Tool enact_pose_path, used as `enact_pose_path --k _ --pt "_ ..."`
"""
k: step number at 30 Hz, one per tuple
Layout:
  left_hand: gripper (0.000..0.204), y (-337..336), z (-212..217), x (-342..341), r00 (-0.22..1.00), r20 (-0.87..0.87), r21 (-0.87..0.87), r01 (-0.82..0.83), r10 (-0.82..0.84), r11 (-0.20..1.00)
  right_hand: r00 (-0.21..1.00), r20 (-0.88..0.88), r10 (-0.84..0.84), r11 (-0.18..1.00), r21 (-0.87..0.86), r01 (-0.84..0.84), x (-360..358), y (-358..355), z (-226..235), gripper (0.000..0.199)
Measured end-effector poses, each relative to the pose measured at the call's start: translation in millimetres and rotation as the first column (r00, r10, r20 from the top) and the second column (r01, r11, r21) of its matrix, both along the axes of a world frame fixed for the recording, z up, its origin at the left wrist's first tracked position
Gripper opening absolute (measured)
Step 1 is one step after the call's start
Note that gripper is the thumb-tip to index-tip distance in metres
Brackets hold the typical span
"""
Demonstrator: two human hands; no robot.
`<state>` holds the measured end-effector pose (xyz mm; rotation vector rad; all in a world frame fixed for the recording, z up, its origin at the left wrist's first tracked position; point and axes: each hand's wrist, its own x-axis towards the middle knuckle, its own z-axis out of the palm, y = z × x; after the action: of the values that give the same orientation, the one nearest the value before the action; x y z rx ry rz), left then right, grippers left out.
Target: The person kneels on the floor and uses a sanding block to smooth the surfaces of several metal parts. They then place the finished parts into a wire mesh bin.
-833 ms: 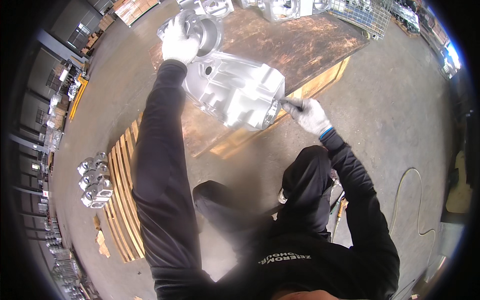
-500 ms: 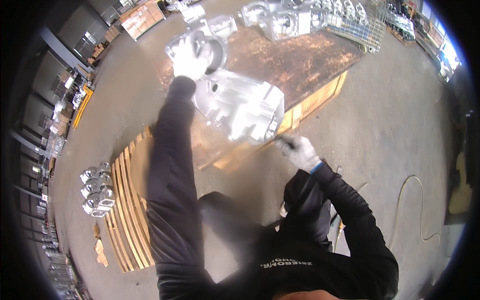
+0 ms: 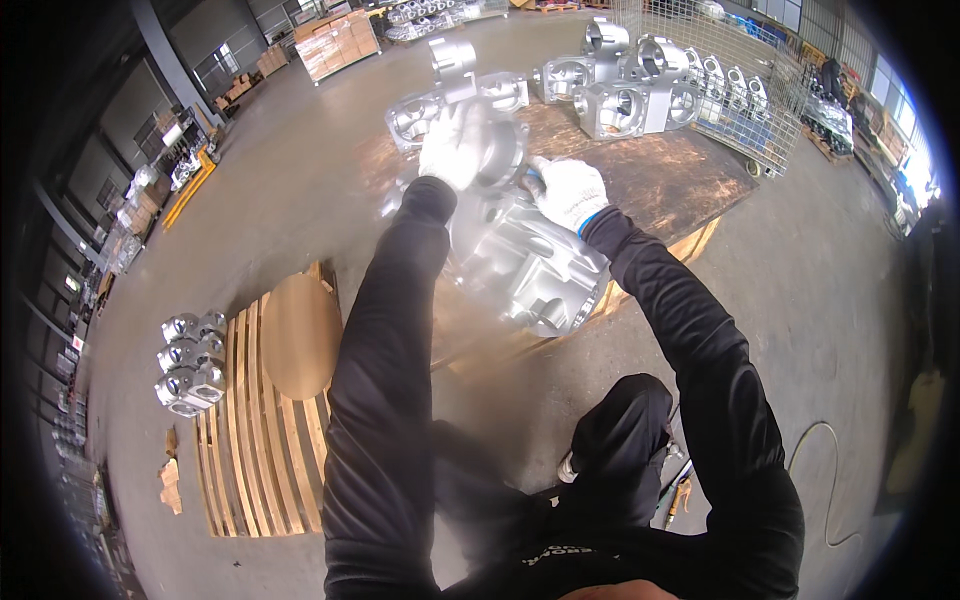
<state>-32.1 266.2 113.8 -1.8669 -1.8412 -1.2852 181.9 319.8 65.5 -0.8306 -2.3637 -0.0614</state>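
Note:
A large silvery metal casting [image 3: 545, 265] lies on a brown-topped wooden crate [image 3: 660, 170], its lower end close to the near edge. My left hand [image 3: 455, 148], in a white glove, grips the round collar at the casting's far end; a blur covers part of this spot. My right hand [image 3: 568, 190], gloved too, is at the right of that collar, above the casting's body. Its fingers are curled together around something small and dark that I cannot make out. More castings [image 3: 625, 105] stand behind on the crate top.
A wire mesh cage [image 3: 750, 110] stands behind the crate at right. To the left are a slatted wooden pallet [image 3: 240, 450] with a round brown sheet [image 3: 300, 340], and several small castings [image 3: 190, 365]. A hose [image 3: 835, 480] lies on the floor at right.
My right hand has moved up from the casting's near right corner to beside the collar. My left hand stays at the collar. The whole view has shifted.

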Motion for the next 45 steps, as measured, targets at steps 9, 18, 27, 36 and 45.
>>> enact_pose_path --k 9,18,27,36,45 --pt "0.054 -16.2 14.7 14.2 0.997 0.051 -0.122 -0.047 0.053 0.991 0.973 0.227 -0.038 0.976 0.217 -0.012 -25.0 -44.0 9.4 0.015" --pt "0.066 -10.3 6.2 7.4 0.982 0.186 -0.006 0.007 -0.006 1.0 0.965 0.208 0.161 0.985 0.02 -0.169 -29.5 -47.0 102.0 0.03" --pt "0.055 -8.7 0.8 5.5 0.999 0.039 0.008 -0.002 0.002 1.0 0.989 -0.107 0.105 0.903 -0.405 -0.14 4.7 38.6 88.2 0.041" --pt "0.045 -15.4 12.9 15.4 1.0 -0.007 -0.037 0.011 -0.011 0.999 0.997 -0.005 0.075 0.889 -0.452 -0.069 -1.5 32.1 -15.2 0.045" --pt "0.05 -10.5 14.6 20.9 0.996 -0.045 -0.095 -0.08 0.076 0.992 0.99 -0.12 -0.068 0.445 -0.892 -0.077 98.5 19.1 -23.2 0.08"
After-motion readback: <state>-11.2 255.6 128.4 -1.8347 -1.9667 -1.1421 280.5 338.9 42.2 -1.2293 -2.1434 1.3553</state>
